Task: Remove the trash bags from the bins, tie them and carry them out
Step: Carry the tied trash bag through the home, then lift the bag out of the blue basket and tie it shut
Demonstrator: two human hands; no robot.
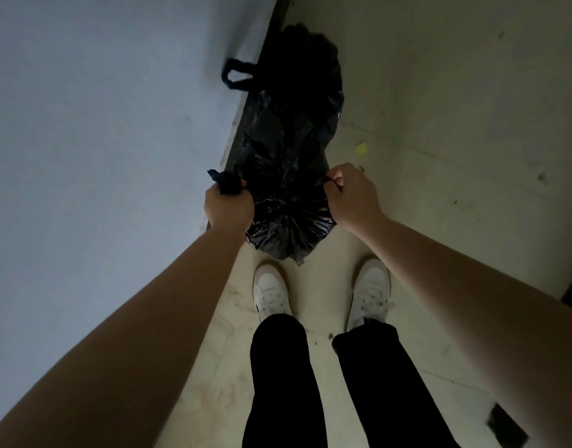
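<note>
Against the wall's foot, on the floor point(439, 124), the near bag point(291, 218) is mid-tie, left hand point(228, 205) and right hand point(349, 192) each fisted on an ear; another bag point(297, 92) waits, carrying remains.

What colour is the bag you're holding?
Shiny black. The trash bag shows best in the head view, gripped by the left hand and right hand.

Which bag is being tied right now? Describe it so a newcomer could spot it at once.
Follow the dark baseboard where the wall meets the floor toward the white shoes. The near black bag sits just ahead of them, gripped by the left hand and right hand. The far bag lies untouched, its loop handle free.
</note>
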